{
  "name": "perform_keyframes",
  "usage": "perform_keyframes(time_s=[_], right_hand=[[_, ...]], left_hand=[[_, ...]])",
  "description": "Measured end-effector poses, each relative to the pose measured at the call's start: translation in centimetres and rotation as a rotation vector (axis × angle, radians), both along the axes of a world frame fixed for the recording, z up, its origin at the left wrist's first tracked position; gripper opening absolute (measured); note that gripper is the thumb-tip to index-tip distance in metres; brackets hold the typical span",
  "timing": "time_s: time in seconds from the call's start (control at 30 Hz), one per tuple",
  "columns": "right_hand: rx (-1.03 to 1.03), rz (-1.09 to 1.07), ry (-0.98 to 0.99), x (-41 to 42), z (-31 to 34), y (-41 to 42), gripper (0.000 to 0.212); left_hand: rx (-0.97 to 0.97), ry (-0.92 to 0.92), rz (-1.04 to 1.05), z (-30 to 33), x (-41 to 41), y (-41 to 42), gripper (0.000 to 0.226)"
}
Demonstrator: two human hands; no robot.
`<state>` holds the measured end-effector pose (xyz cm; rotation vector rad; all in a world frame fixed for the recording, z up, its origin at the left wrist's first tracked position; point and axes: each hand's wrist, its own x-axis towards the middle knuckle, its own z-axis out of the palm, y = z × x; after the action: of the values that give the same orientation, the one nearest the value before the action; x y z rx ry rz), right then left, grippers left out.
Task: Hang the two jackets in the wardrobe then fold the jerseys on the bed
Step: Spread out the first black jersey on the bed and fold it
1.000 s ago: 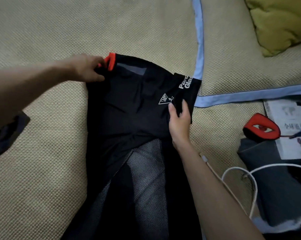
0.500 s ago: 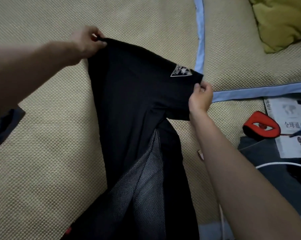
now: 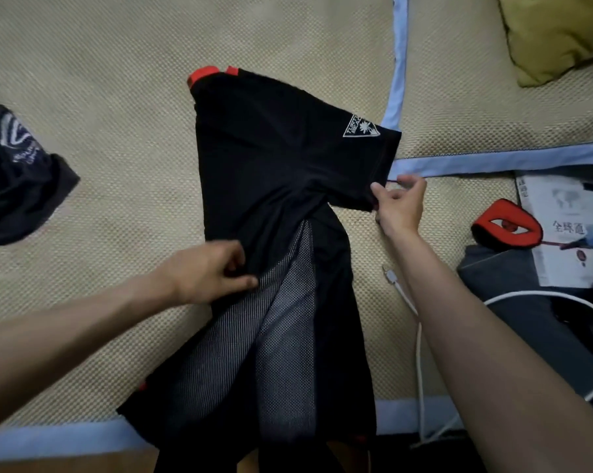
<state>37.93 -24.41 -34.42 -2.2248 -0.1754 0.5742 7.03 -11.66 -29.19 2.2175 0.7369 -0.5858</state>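
Closest to me, the bottom of the black jersey (image 3: 274, 206) hung over the blue edge of the bed (image 3: 117, 186) and dropped out of sight. The jersey lay on the woven tan mat of the bed, right in front of me, with a strip of grey mesh running up its middle. A white cable (image 3: 419, 353) curled on the mat just beside the jersey, near my right arm. My left hand (image 3: 206, 271) was on the left side of the jersey, about halfway up, and its fingers (image 3: 244, 283) were curled and pinching the black cloth where it met the mesh. A bit farther up, my right hand (image 3: 399, 206) was at the end of the sleeve, and its thumb and fingers pinched the sleeve's hem. The sleeve stuck out to the right, and it had a small white triangle badge on it. At the far end of the jersey I saw the orange-red collar. Off to the left lay another dark garment (image 3: 15, 179) with white marks, well apart from the jersey. On the right were a red and black pouch (image 3: 506, 225), touching a white book (image 3: 564, 230), both resting on something dark grey. Far away in the top right corner sat a yellow-green pillow (image 3: 557, 32).
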Motion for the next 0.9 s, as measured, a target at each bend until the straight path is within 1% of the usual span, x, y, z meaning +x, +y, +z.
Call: perform_keyframes(time_s=[0.07, 0.17, 0.23, 0.27, 0.37, 0.43, 0.47, 0.5, 0.53, 0.6, 0.67, 0.73, 0.77, 0.8, 0.83, 0.9], right_hand=[[-0.053, 0.042, -0.057, -1.2, 1.3, -1.4, 0.041], [-0.073, 0.142, 0.010, -5.0, 2.2, -4.8, 0.036], [-0.125, 0.240, 0.095, -8.4, 1.9, -7.9, 0.038], [-0.146, 0.275, 0.123, -10.0, 1.6, -9.3, 0.037], [-0.143, 0.353, 0.139, -13.9, 1.4, -12.6, 0.028], [-0.172, 0.462, 0.077, -16.1, 2.0, -13.4, 0.021], [-0.198, 0.521, 0.051, -17.0, 2.6, -13.5, 0.020], [-0.221, 0.553, 0.051, -17.9, 3.4, -13.6, 0.021], [-0.232, 0.556, 0.080, -18.8, 4.3, -13.6, 0.026], [-0.167, 0.479, 0.235, -20.4, 6.2, -13.7, 0.039], [-0.071, 0.387, 0.536, -21.5, 7.3, -13.8, 0.052], [-0.002, 0.354, 0.867, -22.1, 7.5, -14.0, 0.056], [0.027, 0.339, 0.985, -22.3, 7.3, -14.2, 0.053], [0.050, 0.318, 1.053, -22.4, 7.1, -14.6, 0.047], [0.063, 0.298, 1.068, -22.4, 6.8, -15.0, 0.035], [0.061, 0.294, 0.967, -22.2, 6.4, -15.6, 0.008]], left_hand=[[-0.045, 0.094, 0.006, -0.6, -2.6, -2.6, 0.052], [-0.179, 0.219, 0.008, -1.6, -5.7, -4.9, 0.054], [-0.261, 0.219, 0.015, -2.0, -7.5, -6.2, 0.066], [-0.280, 0.191, 0.040, -2.2, -8.2, -6.8, 0.070], [-0.366, 0.062, 0.155, -1.3, -9.0, -8.8, 0.054], [-0.457, -0.013, 0.199, 0.2, -8.9, -10.2, 0.056], [-0.486, -0.033, 0.193, 1.0, -8.7, -11.0, 0.049], [-0.484, -0.041, 0.182, 1.7, -8.4, -11.8, 0.040], [-0.436, -0.050, 0.176, 2.3, -8.0, -12.5, 0.033], [-0.273, -0.068, 0.190, 3.5, -7.3, -14.2, 0.029], [-0.097, -0.075, 0.217, 4.5, -6.8, -16.3, 0.025], [0.005, -0.076, 0.188, 5.2, -6.2, -18.6, 0.023], [-0.001, -0.079, 0.173, 5.5, -5.8, -19.6, 0.023], [-0.047, -0.093, 0.173, 5.5, -5.5, -20.7, 0.024], [-0.119, -0.112, 0.185, 5.5, -5.4, -21.5, 0.028], [-0.290, -0.105, 0.212, 5.1, -5.4, -23.1, 0.041]])
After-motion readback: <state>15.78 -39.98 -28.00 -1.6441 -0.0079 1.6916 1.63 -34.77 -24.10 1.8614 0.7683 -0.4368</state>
